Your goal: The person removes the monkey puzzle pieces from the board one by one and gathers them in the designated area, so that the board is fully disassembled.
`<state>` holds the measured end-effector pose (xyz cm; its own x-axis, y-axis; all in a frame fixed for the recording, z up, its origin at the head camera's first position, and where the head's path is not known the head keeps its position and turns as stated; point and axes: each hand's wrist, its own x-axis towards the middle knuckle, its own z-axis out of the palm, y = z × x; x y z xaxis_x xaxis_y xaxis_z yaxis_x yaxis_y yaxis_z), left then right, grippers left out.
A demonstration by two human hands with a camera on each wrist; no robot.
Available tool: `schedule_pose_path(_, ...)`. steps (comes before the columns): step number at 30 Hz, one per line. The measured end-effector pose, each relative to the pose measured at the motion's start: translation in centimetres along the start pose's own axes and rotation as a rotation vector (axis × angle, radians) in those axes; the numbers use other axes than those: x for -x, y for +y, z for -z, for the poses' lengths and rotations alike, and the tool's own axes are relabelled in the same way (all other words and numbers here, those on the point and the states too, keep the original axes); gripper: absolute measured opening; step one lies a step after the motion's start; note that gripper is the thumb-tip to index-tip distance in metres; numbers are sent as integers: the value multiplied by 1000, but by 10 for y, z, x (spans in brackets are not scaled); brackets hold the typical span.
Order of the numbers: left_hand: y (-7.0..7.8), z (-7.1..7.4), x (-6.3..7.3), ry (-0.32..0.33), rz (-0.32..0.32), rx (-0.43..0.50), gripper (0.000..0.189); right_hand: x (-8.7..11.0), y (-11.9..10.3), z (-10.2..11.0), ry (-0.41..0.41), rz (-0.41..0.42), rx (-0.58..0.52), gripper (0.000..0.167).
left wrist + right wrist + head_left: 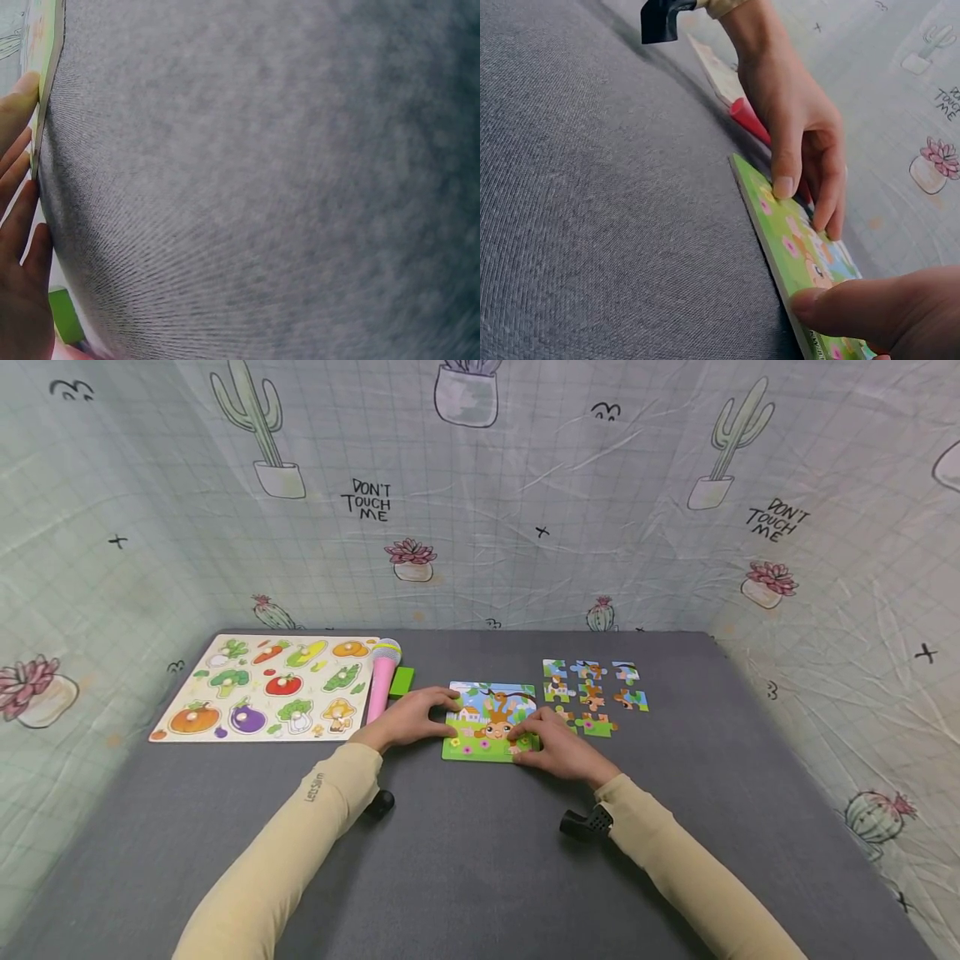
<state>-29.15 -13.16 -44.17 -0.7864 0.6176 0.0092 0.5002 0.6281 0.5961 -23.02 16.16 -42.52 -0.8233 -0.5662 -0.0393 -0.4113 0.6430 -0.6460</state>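
Note:
A small puzzle board [472,747] with a cartoon animal, a house and flowers lies flat on the dark table. My left hand [411,718] holds its left side, thumb and fingers on the edge. In the right wrist view that hand [799,124] bends down onto the board [789,229]. My right hand [558,747] is over the lower right corner, where thumb and index finger pinch what looks like a puzzle piece, mostly hidden by the fingers. Several loose puzzle pieces [591,696] lie just beyond the right hand, in rough rows.
At the left lies a large vegetable-picture board [255,727]. A pink toy microphone [381,685] lies along its right edge, next to a green block [402,681]. A patterned cloth [480,485] rises behind and beside the table [480,860].

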Motion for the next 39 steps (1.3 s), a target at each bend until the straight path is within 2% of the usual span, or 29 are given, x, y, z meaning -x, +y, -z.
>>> schedule_pose_path(13, -2, 0, -1, -7, 7, 1, 47, -2, -6, -1, 7, 25, 65, 19)
schedule_pose_path(21, -2, 0, -1, -7, 7, -4, 47, -4, -3, -4, 71, 43, -8, 16)
schedule_pose_path(28, -2, 0, -1, 2, -2, -2, 46, -7, 2, -5, 146, 8, -137, 20)
schedule_pose_path(31, -1, 0, -1, 2, 1, -2, 47, -9, 4, -4, 171, 10, -147, 21)
schedule_pose_path(35, -1, 0, 1, 1, 5, -2, 47, -10, 7, -4, 173, 16, -138, 22)
schedule_pose_path(39, -2, 1, 1, -1, 0, -1, 47, -7, 10, -1, 177, -33, -188, 23)
